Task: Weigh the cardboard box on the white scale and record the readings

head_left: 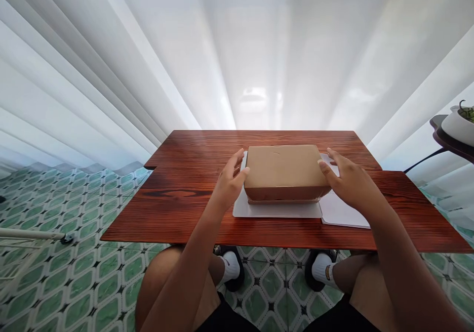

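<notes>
The cardboard box point(283, 168) rests on a white sheet point(277, 211). Left hand point(228, 183): at box's left end, fingers parted. Right hand point(347, 180): at box's right end, fingers parted

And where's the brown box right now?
In the head view, the brown box is just right of the middle, on a flat white thing on the reddish-brown table, between the left hand and the right hand.

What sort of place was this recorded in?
Probably a room in a home: pale sheer curtains hang behind the reddish wooden table, the floor is green patterned tile, and a white plant pot stands at the right.
</notes>
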The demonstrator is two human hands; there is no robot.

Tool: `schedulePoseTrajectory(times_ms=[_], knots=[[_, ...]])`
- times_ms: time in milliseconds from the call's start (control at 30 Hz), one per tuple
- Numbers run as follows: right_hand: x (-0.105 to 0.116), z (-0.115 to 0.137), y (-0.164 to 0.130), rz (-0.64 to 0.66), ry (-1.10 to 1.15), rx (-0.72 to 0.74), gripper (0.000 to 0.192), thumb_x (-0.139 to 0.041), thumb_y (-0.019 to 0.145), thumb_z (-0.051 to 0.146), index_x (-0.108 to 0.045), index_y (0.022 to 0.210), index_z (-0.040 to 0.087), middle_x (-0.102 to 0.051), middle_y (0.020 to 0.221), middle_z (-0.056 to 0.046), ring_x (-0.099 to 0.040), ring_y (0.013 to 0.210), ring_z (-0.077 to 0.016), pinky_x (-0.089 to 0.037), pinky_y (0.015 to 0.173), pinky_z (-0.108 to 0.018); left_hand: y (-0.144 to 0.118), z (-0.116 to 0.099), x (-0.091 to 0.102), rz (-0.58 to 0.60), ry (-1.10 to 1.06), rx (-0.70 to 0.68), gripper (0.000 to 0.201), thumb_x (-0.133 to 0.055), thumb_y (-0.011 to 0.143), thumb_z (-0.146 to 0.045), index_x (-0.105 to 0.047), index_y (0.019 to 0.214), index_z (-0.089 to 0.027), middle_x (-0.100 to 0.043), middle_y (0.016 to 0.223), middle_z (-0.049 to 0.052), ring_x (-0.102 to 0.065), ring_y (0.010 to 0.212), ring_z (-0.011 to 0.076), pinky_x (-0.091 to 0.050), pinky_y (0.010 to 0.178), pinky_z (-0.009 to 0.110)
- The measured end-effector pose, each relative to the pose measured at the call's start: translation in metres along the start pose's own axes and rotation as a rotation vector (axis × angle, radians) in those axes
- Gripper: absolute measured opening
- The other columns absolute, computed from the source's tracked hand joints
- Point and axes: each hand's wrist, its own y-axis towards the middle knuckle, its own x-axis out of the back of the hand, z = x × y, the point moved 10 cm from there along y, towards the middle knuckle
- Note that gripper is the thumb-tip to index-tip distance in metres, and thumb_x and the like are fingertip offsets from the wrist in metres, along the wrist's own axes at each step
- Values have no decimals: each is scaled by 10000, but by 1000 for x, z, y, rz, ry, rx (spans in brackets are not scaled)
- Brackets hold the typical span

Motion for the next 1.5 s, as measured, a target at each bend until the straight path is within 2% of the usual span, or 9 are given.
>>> schedulePoseTrajectory(times_ms=[133,233,333,433,533,667,867,1200,1500], knots=[[-15,-10,5,94,-16,-51,755,-313,1017,625,-427,1502,58,-637,1315,-222,-595,1234,-385,-496,964,-494,-3,16,-11,53,34,112,695,-550,910,-428,-365,1539,-198,-397,1570,95,-353,1464,310,-303,1219,498],[-21,-14,7,146,-13,-73,736,-272,1018,638,-492,1458,90,-682,1222,-220,-617,1182,-404,-489,914,-491,-5,23,-17,65,78,171,763,-547,922,-497,-297,1571,-184,-382,1576,111,-332,1473,324,-273,1226,497],[-27,-13,7,204,34,-57,638,-243,1025,616,-608,1319,183,-724,1095,-164,-648,1092,-379,-476,866,-452,-6,28,-19,57,105,224,788,-557,917,-530,-286,1572,-186,-340,1599,111,-298,1488,334,-250,1230,497],[-31,-13,8,214,42,-51,566,-241,1023,607,-671,1059,240,-726,937,-115,-665,949,-344,-455,781,-404,-7,27,-24,67,63,227,729,-555,916,-511,-350,1535,-185,-411,1558,116,-375,1446,334,-316,1198,476],[-34,-13,7,219,19,-61,553,-227,1014,624,-600,854,251,-694,834,-95,-644,864,-329,-417,713,-379,-8,23,-32,115,-58,217,626,-547,924,-479,-428,1476,-209,-522,1469,96,-475,1369,310,-395,1147,445],[-36,-12,7,227,-24,-91,485,-256,1009,595,-511,790,247,-673,816,-96,-622,856,-321,-384,698,-368,-13,22,-36,143,-161,293,661,-577,923,-439,-365,1509,-215,-488,1495,89,-467,1363,289,-411,1130,422],[-35,-10,7,236,-23,-104,451,-291,997,576,-534,807,246,-682,851,-101,-620,879,-322,-385,726,-375,-16,15,-37,141,-238,307,653,-570,932,-391,-350,1517,-200,-493,1487,87,-462,1362,277,-393,1131,399],[-35,-7,8,211,-36,-108,488,-281,982,588,-612,901,239,-707,939,-119,-626,930,-352,-403,771,-411,-16,7,-28,107,-179,250,629,-543,932,-342,-363,1509,-169,-470,1502,87,-433,1379,258,-354,1158,383],[-30,-2,6,141,74,-117,595,-357,960,619,-576,1346,222,-683,1216,-140,-624,1094,-400,-459,881,-491,-14,8,-15,103,-173,181,673,-547,942,-391,-312,1548,-215,-448,1523,64,-415,1397,264,-350,1175,410]])
